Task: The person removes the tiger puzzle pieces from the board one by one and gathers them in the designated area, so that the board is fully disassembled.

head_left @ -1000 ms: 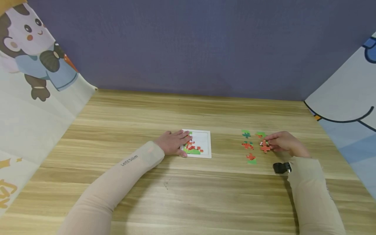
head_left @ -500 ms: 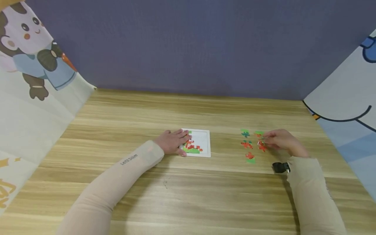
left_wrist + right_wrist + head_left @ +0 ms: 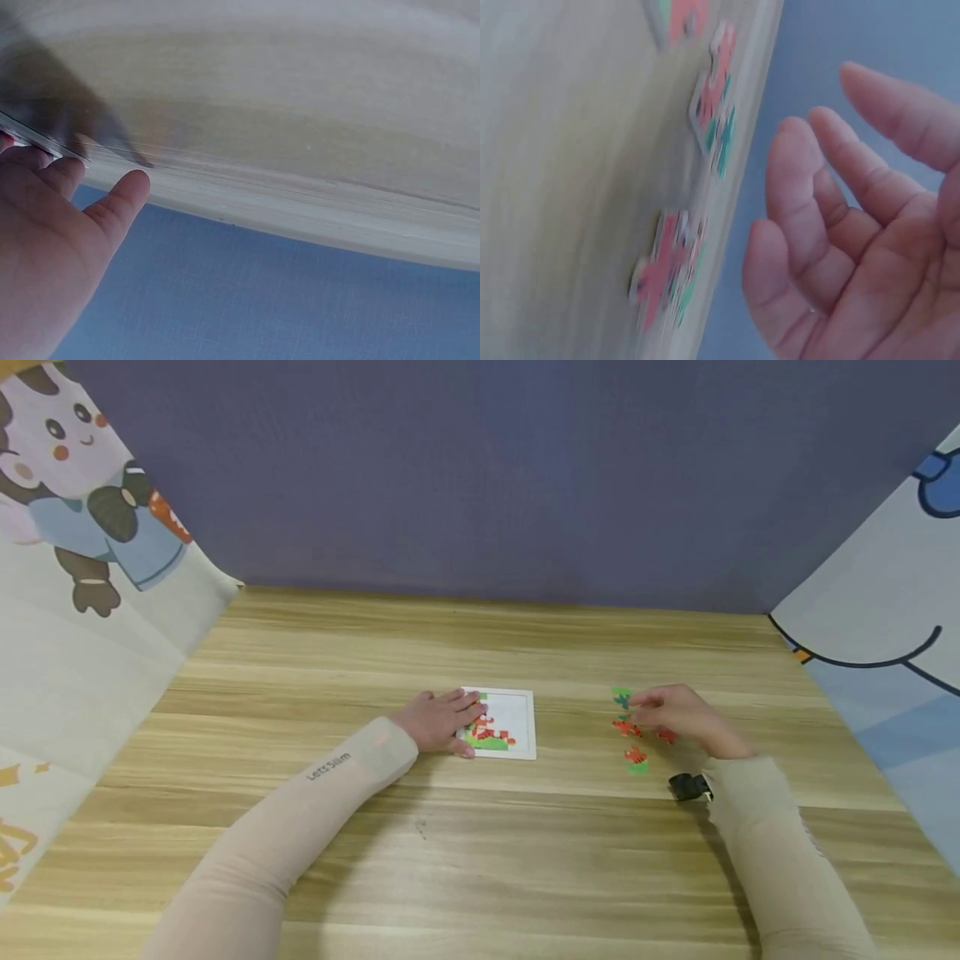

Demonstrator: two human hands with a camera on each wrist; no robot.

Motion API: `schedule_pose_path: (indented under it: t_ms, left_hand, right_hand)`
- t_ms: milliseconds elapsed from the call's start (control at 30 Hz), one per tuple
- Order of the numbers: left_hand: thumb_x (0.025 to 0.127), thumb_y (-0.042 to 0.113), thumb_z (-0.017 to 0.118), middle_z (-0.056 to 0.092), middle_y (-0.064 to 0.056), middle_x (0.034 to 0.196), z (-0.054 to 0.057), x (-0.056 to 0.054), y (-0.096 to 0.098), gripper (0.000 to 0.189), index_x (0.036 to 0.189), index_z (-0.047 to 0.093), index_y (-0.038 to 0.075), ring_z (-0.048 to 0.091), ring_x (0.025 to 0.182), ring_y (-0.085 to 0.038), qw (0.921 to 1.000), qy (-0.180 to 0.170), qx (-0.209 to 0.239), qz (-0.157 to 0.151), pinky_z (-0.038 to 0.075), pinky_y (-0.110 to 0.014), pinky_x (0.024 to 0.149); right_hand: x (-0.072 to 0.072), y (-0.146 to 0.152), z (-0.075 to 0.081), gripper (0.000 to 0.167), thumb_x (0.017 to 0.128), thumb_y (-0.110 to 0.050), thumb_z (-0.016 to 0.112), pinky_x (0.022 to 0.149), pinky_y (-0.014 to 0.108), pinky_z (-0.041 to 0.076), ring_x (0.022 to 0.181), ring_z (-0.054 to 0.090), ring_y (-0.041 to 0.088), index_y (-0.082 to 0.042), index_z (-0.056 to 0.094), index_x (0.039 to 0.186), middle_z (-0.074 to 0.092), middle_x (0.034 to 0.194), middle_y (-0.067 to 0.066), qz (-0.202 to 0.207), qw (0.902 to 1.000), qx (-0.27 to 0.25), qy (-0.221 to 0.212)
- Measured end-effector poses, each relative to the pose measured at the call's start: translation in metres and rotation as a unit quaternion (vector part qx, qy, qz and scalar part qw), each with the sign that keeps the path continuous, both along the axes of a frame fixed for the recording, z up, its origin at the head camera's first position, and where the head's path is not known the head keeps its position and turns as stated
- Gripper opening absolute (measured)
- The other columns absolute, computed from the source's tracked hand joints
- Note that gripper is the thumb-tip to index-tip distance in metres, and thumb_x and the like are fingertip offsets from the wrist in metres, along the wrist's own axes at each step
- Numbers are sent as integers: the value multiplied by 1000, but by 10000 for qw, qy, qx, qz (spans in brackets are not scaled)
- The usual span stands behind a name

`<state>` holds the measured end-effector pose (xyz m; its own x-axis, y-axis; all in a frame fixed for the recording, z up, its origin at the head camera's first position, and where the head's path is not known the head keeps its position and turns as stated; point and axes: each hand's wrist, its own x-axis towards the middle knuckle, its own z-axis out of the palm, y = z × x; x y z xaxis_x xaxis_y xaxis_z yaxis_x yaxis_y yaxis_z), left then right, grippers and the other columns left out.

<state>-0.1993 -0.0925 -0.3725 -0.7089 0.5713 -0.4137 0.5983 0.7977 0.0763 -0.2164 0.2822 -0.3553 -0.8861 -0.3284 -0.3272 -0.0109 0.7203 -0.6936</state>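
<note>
My left hand (image 3: 435, 722) lies with spread fingers on the left part of a white puzzle tray (image 3: 530, 727), where several red, orange and green jigsaw pieces (image 3: 491, 740) line the left side and bottom. To the right, my right hand (image 3: 686, 714) hovers above loose pieces, fingers loosely bent; in the right wrist view nothing is between them. Nearest its fingertips are a green piece (image 3: 622, 697) and an orange-green piece (image 3: 626, 728). Another orange and green piece (image 3: 636, 759) lies nearer me. An orange piece (image 3: 666, 736) shows partly under the right hand.
The wood-grain table (image 3: 480, 852) meets a dark blue-grey panel (image 3: 480, 485) at the back. Printed cloths (image 3: 90, 677) hang at both sides. A black device (image 3: 688, 787) sits at the right wrist.
My right hand has left the orange piece it was touching and moved left over the loose pieces, now covering the upper right one. My left hand stays on the tray.
</note>
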Motion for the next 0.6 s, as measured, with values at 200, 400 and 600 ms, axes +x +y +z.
schedule_pose_path:
  t_ms: [200, 400, 600]
  left_hand:
    - [92, 58, 46, 8, -3, 160, 0, -2, 1, 81, 155, 16, 18, 9, 146, -23, 10000, 22, -46, -36, 21, -55, 111]
    - [92, 59, 46, 8, -3, 160, -1, -3, 1, 81, 155, 17, 18, 9, 146, -23, 9999, 57, -83, -96, 22, -56, 111]
    - [92, 60, 45, 8, -3, 160, -2, -3, 1, 81, 155, 17, 18, 10, 146, -24, 9998, 126, -103, -102, 22, -56, 111]
  right_hand:
    - [-1, -17, -3, 49, 94, -20, 60, 87, 45, 47, 101, 57, 28, 6, 52, 133, 61, 116, 19, 95, 9999, -9, -73]
    - [-3, -35, -7, 47, 92, -19, 62, 90, 46, 47, 108, 56, 32, 7, 54, 131, 58, 120, 22, 243, 9997, -38, -36]
    - [-6, -52, -9, 42, 92, -14, 62, 74, 35, 49, 88, 59, 24, 8, 57, 127, 63, 111, 18, 439, 9990, -30, 125]
